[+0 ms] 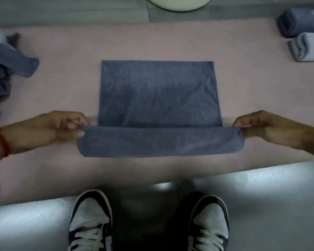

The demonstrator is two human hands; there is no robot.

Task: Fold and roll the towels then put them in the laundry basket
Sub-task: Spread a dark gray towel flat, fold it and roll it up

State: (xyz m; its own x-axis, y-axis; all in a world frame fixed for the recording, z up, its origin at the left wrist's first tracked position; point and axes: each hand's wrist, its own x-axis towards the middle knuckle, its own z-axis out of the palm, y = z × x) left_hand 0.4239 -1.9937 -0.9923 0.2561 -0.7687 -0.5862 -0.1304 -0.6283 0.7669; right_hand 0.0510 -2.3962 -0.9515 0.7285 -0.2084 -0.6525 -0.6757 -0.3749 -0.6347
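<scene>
Blue towel [158, 98] on pink mat [252, 91], near edge, perhaps folded, pinched between both hands' fingers [80, 133].

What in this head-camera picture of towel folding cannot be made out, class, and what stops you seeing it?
- Round white object: head view, cut off by the top edge; basket or not, unclear.
- Crumpled cloth pile: cut off by the left edge; count unclear.
- Rolled towels: cut off by the right edge.
- Fingertips of left hand and right hand: tucked under the blue towel.
</scene>
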